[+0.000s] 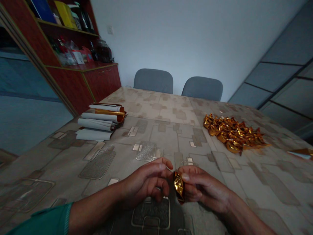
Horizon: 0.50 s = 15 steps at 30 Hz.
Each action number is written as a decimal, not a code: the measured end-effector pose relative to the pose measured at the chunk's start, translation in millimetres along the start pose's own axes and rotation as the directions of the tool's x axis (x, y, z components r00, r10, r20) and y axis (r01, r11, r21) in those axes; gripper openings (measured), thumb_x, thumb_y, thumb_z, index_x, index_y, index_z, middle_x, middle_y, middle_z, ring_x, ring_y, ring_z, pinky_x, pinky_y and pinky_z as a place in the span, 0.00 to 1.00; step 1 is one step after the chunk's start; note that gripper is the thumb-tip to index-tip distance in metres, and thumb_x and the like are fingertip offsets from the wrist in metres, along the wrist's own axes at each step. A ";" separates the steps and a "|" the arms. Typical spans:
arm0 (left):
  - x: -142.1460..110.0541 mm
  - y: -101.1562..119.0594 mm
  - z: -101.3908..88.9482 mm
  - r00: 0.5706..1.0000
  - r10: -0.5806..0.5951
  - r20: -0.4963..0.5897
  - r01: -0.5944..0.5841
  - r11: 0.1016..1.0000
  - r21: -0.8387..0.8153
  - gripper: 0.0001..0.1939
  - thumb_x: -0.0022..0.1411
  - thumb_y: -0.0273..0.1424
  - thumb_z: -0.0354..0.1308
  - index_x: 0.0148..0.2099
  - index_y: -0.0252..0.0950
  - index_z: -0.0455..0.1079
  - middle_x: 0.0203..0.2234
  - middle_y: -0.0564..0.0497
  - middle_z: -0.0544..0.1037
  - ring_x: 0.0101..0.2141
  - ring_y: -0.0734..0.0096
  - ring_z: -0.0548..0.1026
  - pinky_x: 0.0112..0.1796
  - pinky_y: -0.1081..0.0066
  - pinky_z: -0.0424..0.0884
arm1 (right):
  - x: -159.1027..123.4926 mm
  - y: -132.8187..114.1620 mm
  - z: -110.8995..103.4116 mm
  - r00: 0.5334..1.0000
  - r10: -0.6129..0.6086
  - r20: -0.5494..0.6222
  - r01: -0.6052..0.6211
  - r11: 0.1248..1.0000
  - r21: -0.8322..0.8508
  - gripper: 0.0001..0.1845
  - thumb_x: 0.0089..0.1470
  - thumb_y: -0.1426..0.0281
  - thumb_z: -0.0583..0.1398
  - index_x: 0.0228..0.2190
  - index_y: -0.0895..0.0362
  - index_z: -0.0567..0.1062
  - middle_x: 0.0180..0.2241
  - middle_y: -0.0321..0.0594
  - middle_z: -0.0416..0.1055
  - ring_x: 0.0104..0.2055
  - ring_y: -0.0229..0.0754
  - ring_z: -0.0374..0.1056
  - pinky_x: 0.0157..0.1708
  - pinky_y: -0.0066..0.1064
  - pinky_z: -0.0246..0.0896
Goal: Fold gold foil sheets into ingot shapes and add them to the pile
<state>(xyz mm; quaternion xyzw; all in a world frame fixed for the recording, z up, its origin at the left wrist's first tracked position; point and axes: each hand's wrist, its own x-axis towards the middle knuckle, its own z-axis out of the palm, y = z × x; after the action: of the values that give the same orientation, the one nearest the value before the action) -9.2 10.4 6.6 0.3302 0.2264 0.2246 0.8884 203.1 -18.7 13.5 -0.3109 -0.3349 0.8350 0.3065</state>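
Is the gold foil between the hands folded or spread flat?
Folded: the gold foil forms a small creased bundle, not a flat sheet, pinched in the right hand.

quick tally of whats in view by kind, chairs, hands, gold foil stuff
grey chairs: 2
hands, left hand and right hand: 2
gold foil roll: 1
gold foil packet in the hands: 1
total: 6, leaving out the gold foil pile, too heaped to count

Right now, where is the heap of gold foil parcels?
In the head view, the heap lies on the right of the patterned table cover, ahead of the right hand and opposite the rolled sheets.
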 end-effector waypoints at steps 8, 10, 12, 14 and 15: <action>-1.8 4.3 2.4 0.994 -0.107 -0.032 0.110 0.984 0.142 0.18 0.61 0.44 0.65 0.44 0.37 0.66 0.27 0.53 0.76 0.19 0.79 0.71 0.19 0.82 0.66 | 0.8 0.6 9.0 0.999 0.038 0.001 -0.037 0.980 -0.195 0.17 0.51 0.59 0.69 0.28 0.62 0.76 0.17 0.25 0.58 0.17 0.27 0.39 0.17 0.26 0.29; -0.9 3.9 2.9 0.994 -0.097 -0.058 0.103 0.990 0.098 0.18 0.59 0.39 0.67 0.45 0.37 0.66 0.27 0.53 0.77 0.20 0.79 0.73 0.20 0.82 0.68 | 4.0 3.4 10.3 0.998 -0.042 -0.052 0.032 0.980 -0.195 0.17 0.51 0.58 0.69 0.29 0.61 0.76 0.17 0.26 0.60 0.17 0.28 0.42 0.18 0.26 0.32; 1.0 3.7 2.6 0.994 -0.062 -0.087 0.062 0.998 0.004 0.18 0.59 0.35 0.68 0.47 0.36 0.67 0.28 0.52 0.78 0.20 0.79 0.74 0.21 0.83 0.69 | 7.1 5.0 10.2 0.978 -0.146 -0.147 0.119 0.977 -0.174 0.18 0.52 0.57 0.69 0.32 0.60 0.77 0.15 0.25 0.60 0.17 0.29 0.45 0.19 0.25 0.37; 2.9 4.0 2.1 0.992 -0.024 -0.127 0.008 0.992 -0.124 0.18 0.56 0.31 0.70 0.47 0.34 0.69 0.29 0.51 0.78 0.21 0.80 0.75 0.21 0.84 0.70 | 9.2 5.6 9.1 0.932 -0.241 -0.270 0.209 0.968 -0.142 0.17 0.52 0.58 0.69 0.36 0.59 0.77 0.14 0.25 0.61 0.17 0.30 0.49 0.20 0.25 0.43; 3.4 4.2 1.9 0.989 -0.012 -0.149 -0.016 0.982 -0.190 0.19 0.55 0.29 0.71 0.47 0.34 0.69 0.30 0.51 0.78 0.21 0.81 0.75 0.21 0.85 0.70 | 9.6 5.6 8.5 0.906 -0.266 -0.329 0.240 0.964 -0.118 0.17 0.51 0.60 0.70 0.37 0.59 0.77 0.15 0.25 0.62 0.18 0.30 0.51 0.21 0.24 0.46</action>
<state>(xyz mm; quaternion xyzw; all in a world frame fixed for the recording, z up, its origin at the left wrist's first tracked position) -6.5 14.2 10.0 0.2262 0.2693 0.2702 0.8963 189.3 -18.1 11.3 -0.4163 -0.3451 0.7083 0.4537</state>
